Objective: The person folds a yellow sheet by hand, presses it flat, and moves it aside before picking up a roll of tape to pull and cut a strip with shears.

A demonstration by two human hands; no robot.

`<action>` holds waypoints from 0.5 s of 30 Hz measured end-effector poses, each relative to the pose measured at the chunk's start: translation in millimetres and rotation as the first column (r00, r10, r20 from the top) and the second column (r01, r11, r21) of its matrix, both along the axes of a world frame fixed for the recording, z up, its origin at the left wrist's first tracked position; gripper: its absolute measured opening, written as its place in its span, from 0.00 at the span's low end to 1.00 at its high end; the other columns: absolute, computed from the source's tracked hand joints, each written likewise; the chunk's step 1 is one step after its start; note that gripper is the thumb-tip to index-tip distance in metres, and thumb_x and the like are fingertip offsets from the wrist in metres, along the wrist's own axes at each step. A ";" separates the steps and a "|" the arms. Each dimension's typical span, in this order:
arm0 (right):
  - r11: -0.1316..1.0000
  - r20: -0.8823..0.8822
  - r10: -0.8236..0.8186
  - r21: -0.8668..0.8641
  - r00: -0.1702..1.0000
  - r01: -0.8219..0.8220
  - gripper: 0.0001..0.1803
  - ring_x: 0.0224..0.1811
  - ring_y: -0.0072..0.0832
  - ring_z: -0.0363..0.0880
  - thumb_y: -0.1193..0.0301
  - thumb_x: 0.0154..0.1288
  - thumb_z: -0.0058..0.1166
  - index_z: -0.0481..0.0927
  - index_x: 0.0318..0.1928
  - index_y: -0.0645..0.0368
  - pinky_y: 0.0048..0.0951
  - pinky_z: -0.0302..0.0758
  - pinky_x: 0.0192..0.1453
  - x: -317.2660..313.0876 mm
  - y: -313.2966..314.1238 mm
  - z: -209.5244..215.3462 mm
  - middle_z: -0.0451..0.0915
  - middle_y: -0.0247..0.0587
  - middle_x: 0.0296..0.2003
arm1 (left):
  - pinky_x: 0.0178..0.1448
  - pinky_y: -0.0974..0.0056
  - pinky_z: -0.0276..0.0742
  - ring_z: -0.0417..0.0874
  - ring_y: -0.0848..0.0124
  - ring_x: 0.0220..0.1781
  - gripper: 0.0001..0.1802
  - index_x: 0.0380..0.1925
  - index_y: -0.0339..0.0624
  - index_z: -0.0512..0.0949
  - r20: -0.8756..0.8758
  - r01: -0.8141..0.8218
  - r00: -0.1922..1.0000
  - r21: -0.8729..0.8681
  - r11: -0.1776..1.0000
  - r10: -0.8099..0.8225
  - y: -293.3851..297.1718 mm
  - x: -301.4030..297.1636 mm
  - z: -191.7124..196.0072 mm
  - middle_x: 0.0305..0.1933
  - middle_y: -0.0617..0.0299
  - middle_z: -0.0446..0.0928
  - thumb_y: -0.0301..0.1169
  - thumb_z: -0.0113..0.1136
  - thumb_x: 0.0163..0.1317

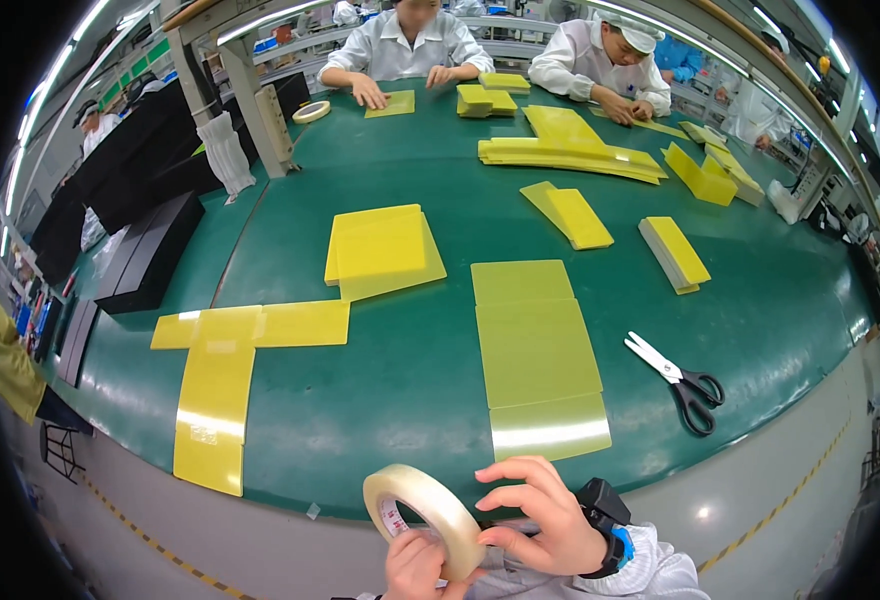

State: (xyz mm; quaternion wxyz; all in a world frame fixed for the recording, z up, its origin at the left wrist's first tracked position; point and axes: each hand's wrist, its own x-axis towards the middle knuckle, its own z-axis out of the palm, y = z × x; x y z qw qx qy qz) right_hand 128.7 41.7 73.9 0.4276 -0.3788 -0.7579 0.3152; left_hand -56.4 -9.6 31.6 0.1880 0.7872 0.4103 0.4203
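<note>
My left hand grips a roll of clear, cream-coloured tape from below, at the table's near edge. Right beside it, my right hand has its fingers curved and apart, the thumb close to the roll's side; whether the thumb touches the tape is unclear. Just beyond my hands lie yellow-green sheets, set edge to edge in a column. To the left rests a T-shaped piece of joined yellow sheets. Black-handled scissors lie to the right, blades spread a little.
A yellow sheet stack sits mid-table, with smaller stacks to the right and long strips farther back. Black blocks stand at left beside a metal post. Two people in white work across the table; another tape roll lies there.
</note>
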 end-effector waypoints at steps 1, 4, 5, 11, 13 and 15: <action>1.000 -0.001 0.015 0.000 1.000 -0.015 0.18 0.51 0.43 0.71 0.71 0.50 0.67 0.79 0.42 0.59 0.38 0.69 0.54 0.7 0.2 -0.3 0.74 0.46 0.50 | 0.42 0.51 0.70 0.75 0.48 0.35 0.18 0.33 0.32 0.72 0.018 -0.008 1.000 0.021 1.000 0.007 -0.2 0.4 0.3 0.31 0.47 0.73 0.29 0.66 0.42; 1.000 0.008 0.027 -0.002 1.000 -0.027 0.15 0.52 0.42 0.71 0.71 0.49 0.68 0.80 0.39 0.58 0.38 0.69 0.55 0.4 0.8 -1.1 0.74 0.46 0.50 | 0.45 0.51 0.70 0.76 0.48 0.37 0.20 0.36 0.32 0.73 0.018 -0.016 1.000 0.005 1.000 0.016 -0.4 2.4 0.9 0.35 0.47 0.75 0.28 0.64 0.41; 1.000 0.018 0.023 -0.004 1.000 -0.023 0.14 0.51 0.42 0.71 0.71 0.49 0.68 0.81 0.37 0.57 0.38 0.69 0.55 0.1 1.2 -1.8 0.73 0.46 0.50 | 0.45 0.51 0.70 0.76 0.48 0.37 0.20 0.36 0.32 0.73 0.019 -0.017 1.000 0.004 1.000 0.016 -0.3 2.3 -0.2 0.35 0.47 0.75 0.28 0.64 0.41; 0.999 -0.034 0.018 0.033 0.999 -0.017 0.11 0.51 0.41 0.72 0.71 0.48 0.68 0.81 0.34 0.56 0.37 0.69 0.54 1.0 3.2 -6.3 0.75 0.44 0.49 | 0.48 0.50 0.70 0.76 0.48 0.42 0.22 0.40 0.31 0.74 -0.015 -0.028 0.999 0.022 0.999 0.028 -3.2 1.7 -1.4 0.39 0.46 0.76 0.28 0.63 0.42; 0.999 -0.025 0.013 0.038 1.000 -0.012 0.11 0.51 0.41 0.72 0.71 0.48 0.69 0.81 0.33 0.56 0.37 0.69 0.54 1.3 4.5 -9.1 0.75 0.44 0.48 | 0.48 0.50 0.69 0.76 0.48 0.41 0.21 0.39 0.30 0.74 -0.017 -0.031 0.999 0.022 0.999 0.031 -2.4 2.0 -3.0 0.39 0.46 0.76 0.28 0.62 0.43; 0.999 -0.015 0.009 0.043 1.000 -0.008 0.10 0.51 0.41 0.71 0.70 0.48 0.69 0.81 0.32 0.56 0.37 0.69 0.55 2.0 5.4 -10.1 0.75 0.43 0.48 | 0.47 0.50 0.70 0.76 0.48 0.41 0.20 0.39 0.30 0.74 -0.017 -0.027 0.999 0.028 0.999 0.027 -1.4 1.7 -4.7 0.38 0.45 0.76 0.28 0.62 0.43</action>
